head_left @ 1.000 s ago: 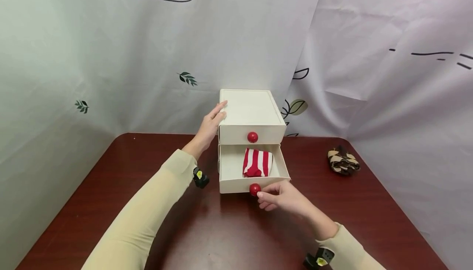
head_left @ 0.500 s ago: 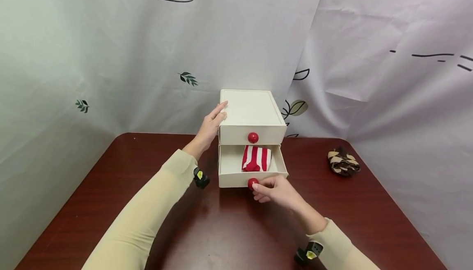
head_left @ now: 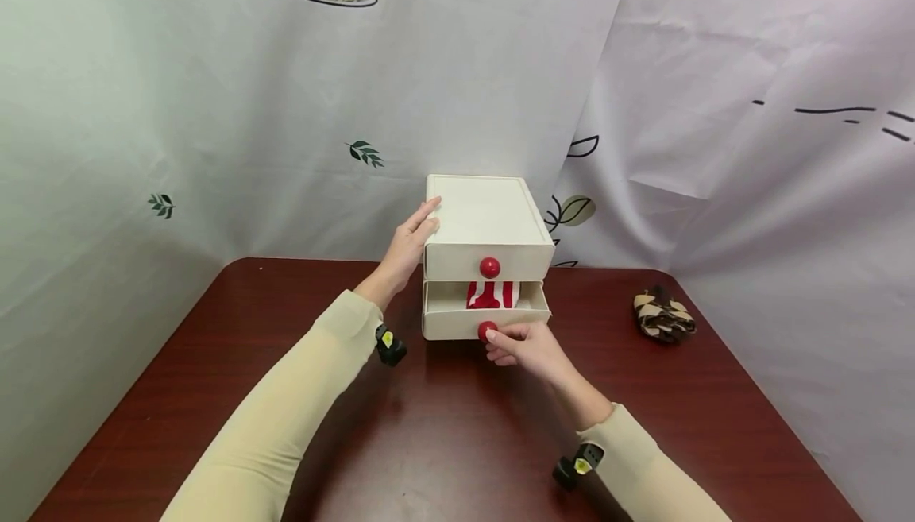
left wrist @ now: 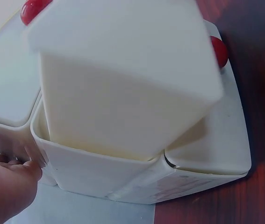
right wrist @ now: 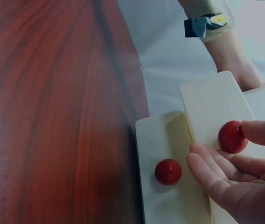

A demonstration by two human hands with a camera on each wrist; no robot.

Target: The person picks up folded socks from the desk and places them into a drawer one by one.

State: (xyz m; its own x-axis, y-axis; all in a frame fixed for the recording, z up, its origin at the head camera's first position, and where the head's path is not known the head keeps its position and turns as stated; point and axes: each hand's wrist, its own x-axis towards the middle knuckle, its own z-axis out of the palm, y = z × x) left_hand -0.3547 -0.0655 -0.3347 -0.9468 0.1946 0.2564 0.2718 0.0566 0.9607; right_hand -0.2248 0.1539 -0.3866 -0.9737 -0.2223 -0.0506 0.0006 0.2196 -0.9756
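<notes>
A small white drawer cabinet (head_left: 482,208) stands at the back of the table. My left hand (head_left: 403,248) rests on its upper left edge, fingers laid along the side and top. Its middle drawer (head_left: 449,326) is pulled partway out. A folded red-and-white striped cloth (head_left: 493,295) lies inside, its rear part hidden under the upper drawer. My right hand (head_left: 532,351) pinches this drawer's red knob (right wrist: 231,136) between thumb and fingers. The upper drawer (head_left: 450,262) and the lower drawer (right wrist: 162,140), seen from the wrists, sit closed, each with a red knob.
A bundled brown-and-beige checked cloth (head_left: 663,315) lies at the right of the dark red-brown table (head_left: 429,442). A pale printed curtain (head_left: 486,69) hangs close behind the cabinet and along both sides.
My right hand has moved away from me, sliding the middle drawer inward with the striped cloth in it. Less of the cloth shows now. The left hand has stayed in place.
</notes>
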